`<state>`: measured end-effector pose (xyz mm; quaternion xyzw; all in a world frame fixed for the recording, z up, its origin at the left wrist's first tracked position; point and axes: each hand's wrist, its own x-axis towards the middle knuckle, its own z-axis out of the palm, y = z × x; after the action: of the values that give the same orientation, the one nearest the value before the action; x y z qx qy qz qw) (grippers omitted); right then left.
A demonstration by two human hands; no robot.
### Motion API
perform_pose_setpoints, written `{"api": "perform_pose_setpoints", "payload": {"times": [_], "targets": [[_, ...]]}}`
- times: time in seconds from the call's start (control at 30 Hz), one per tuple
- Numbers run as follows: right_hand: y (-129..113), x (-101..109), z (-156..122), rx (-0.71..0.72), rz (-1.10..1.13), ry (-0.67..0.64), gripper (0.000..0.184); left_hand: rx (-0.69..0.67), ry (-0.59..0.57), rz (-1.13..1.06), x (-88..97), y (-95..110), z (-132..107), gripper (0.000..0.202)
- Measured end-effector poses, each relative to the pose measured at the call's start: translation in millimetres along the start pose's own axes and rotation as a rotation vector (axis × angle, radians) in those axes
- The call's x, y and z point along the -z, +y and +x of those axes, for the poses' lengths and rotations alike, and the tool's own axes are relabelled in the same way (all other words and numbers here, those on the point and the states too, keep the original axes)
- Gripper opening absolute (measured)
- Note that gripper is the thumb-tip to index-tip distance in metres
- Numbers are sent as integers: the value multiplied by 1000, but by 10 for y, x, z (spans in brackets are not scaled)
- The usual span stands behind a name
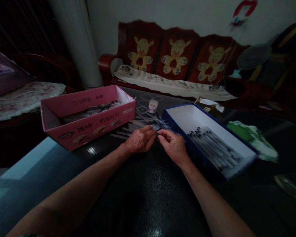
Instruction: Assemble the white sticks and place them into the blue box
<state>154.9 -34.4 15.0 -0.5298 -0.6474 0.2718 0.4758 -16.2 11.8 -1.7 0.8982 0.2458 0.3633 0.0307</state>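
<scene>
Pinching a small dark piece (157, 134) together, left hand (141, 139) and right hand (173, 144) meet, presumably because it needs steadying

Room light was dim; the far left and right fell to near black. A pale wall (182, 14) stood behind a dark red wooden sofa (160, 42) with a wavy top edge. Its backrest showed 3 yellow bear figures (174, 54); a light printed cloth (167, 84) lay along the seat. 1 thick, pale column (76, 39) rose left of the sofa. Further left: a floral cloth (32, 97). The bench (123, 187) had a dark, glossy top, bluish light along its left side.
</scene>
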Motion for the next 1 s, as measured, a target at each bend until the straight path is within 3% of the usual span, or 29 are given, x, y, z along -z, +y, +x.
{"api": "perform_pose_setpoints", "payload": {"times": [0.13, 0.27, 0.43, 0.63, 0.7, 0.87, 1.0], "targets": [[-23, 65, 8, 0, -20, -73, 20, -17, -20, 20, 8, 11, 3, 24], [-51, 100, 7, 74, -228, -78, 28, -30, -21, 19, 16, 39, 8, 23], [-43, 105, -4, -22, -230, -34, 45, -36, -18, 22, 26, 58, 15, 23], [-99, 124, -8, 148, -292, -87, 20, -19, -28, 23, 25, 55, 16, 24], [-109, 109, -6, 176, -332, -84, 21, -23, -41, 21, 25, 61, 17, 24], [-65, 89, 2, 60, -346, -70, 44, -42, -59, 40, 28, 76, 20, 24], [-49, 131, 8, 31, -295, -41, 46, -41, -48, 46, 32, 71, 21, 23]]}}
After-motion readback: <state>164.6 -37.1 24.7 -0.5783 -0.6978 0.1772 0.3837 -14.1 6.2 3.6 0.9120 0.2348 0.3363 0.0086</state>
